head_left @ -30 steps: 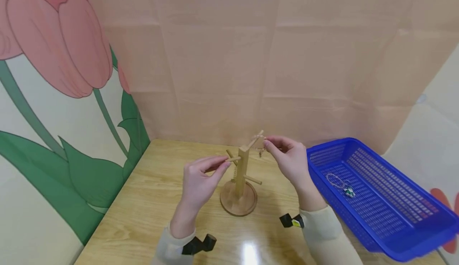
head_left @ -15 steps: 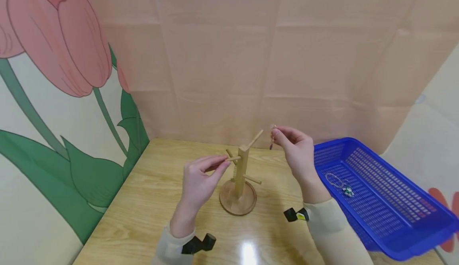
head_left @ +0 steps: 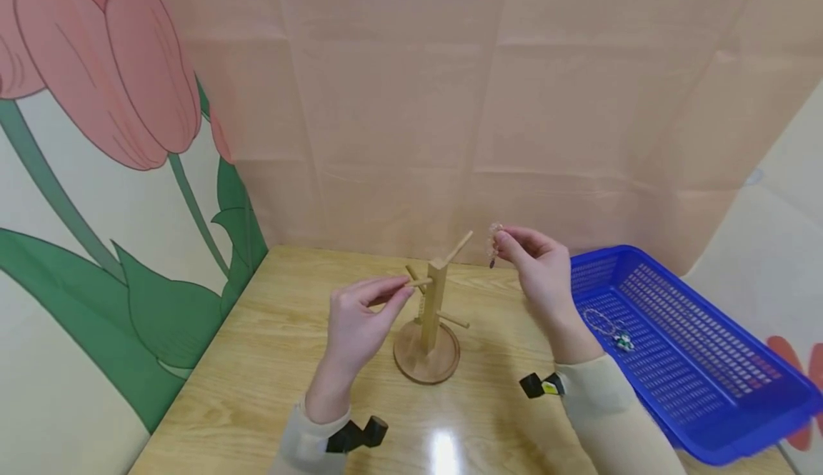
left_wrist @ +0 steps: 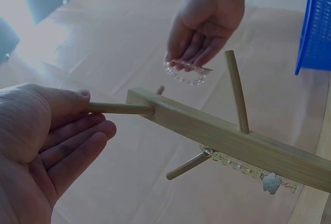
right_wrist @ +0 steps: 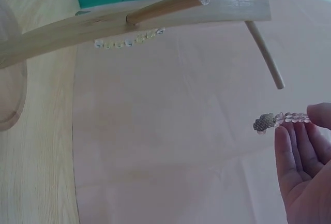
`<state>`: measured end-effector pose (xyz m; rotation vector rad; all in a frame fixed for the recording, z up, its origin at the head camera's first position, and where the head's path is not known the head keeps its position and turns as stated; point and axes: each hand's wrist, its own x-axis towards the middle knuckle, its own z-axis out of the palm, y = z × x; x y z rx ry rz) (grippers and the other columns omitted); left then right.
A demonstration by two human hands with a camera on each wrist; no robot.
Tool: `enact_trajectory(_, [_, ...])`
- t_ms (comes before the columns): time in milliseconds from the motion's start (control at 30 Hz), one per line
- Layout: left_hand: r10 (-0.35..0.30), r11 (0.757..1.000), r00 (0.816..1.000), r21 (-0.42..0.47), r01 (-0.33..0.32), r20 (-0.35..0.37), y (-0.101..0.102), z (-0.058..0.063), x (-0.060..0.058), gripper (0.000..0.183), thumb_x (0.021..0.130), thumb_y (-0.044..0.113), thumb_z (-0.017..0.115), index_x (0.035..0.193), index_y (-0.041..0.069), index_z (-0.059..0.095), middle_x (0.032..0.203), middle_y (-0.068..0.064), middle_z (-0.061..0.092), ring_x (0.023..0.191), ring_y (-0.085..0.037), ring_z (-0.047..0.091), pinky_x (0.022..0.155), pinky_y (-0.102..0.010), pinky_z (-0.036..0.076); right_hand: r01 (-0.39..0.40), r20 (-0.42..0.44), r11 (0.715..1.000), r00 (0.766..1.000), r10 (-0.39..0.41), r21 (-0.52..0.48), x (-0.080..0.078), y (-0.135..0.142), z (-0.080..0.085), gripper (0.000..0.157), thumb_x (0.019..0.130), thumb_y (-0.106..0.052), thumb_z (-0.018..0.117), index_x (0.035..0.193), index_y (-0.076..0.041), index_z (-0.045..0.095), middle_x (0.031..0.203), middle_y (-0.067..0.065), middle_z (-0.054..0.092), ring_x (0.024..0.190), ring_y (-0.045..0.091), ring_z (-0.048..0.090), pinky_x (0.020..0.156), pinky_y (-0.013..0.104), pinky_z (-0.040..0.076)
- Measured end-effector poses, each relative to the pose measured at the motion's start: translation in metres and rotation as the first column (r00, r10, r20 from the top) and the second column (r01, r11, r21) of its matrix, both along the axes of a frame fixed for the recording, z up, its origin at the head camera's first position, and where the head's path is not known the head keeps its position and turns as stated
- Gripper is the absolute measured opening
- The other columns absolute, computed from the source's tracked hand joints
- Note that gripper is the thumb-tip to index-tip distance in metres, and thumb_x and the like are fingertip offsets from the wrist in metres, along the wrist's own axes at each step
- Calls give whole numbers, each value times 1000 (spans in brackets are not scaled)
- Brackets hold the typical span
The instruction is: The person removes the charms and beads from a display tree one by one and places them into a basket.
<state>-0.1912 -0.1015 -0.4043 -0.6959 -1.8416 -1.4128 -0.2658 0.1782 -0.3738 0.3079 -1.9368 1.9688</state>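
Observation:
My left hand (head_left: 360, 321) pinches the tip of an upper peg (left_wrist: 121, 108) on a wooden stand (head_left: 434, 311) with a round base. To the right of the stand, my right hand (head_left: 545, 275) is raised and pinches a bracelet of clear pinkish beads (right_wrist: 295, 117). A grey textured charm (right_wrist: 264, 122) hangs at its free end. This bracelet is apart from the nearby upper right peg (head_left: 459, 246). A second bracelet, of yellowish and clear beads (left_wrist: 236, 166) with a flower-shaped charm (left_wrist: 271, 183), hangs from a lower peg at the stand's far side.
A blue perforated basket (head_left: 649, 407) stands at the right of the wooden table (head_left: 251, 382). Inside it lies another bracelet (head_left: 601, 322) with a green-and-white charm. A pinkish sheet (head_left: 386, 103) hangs behind, and a tulip-patterned panel (head_left: 96, 75) stands at the left.
My right hand has drawn the bracelet from the upper right peg's end out to the right, then slightly farther right. My left hand has stayed on its peg.

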Motion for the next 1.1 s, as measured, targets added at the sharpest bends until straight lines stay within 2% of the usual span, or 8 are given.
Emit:
enact_trajectory(67, [-1, 1000, 1000, 0, 1, -3, 0, 0, 0, 12, 91, 0, 85, 103, 0, 84, 96, -10, 81, 81, -21, 80, 71, -26, 65, -2, 5, 1000, 1000, 2, 5, 1, 2, 0, 34, 100, -18, 80, 115, 13, 74, 101, 8, 79, 87, 16, 74, 85, 30, 64])
enact_trajectory(300, [-5, 1000, 1000, -8, 5, -19, 2, 2, 0, 12, 91, -2, 84, 103, -1, 83, 96, -11, 81, 80, -22, 80, 71, -26, 65, 24, 21, 990, 999, -27, 140, 4, 14, 3, 38, 103, -25, 76, 120, 8, 74, 104, 3, 79, 93, 14, 75, 86, 26, 63])
enact_trajectory(567, [-4, 1000, 1000, -12, 4, -12, 2, -1, 1, 12, 91, -2, 84, 103, -1, 83, 96, -10, 81, 81, -20, 79, 72, -25, 65, 51, 56, 986, 997, -61, 157, 9, 34, 7, 34, 105, -22, 73, 121, 9, 73, 102, 0, 79, 94, 11, 76, 86, 24, 63])
enact_trajectory(833, [8, 1000, 1000, -16, -8, -19, 4, -3, 0, 12, 92, -1, 84, 104, -1, 83, 98, -10, 81, 82, -20, 79, 71, -26, 65, 101, 41, 945, 992, -120, 310, 10, 65, 7, 38, 105, -30, 74, 125, 2, 75, 104, -6, 80, 92, 8, 75, 80, 18, 61])
enact_trajectory(1100, [-3, 1000, 1000, -8, 3, -2, 5, -3, -1, 12, 91, -1, 85, 103, -2, 83, 97, -11, 81, 82, -21, 80, 72, -26, 65, 128, 71, 924, 984, -164, 361, 6, 95, 2, 43, 104, -33, 74, 131, 1, 73, 107, -9, 79, 93, 6, 75, 83, 15, 59])
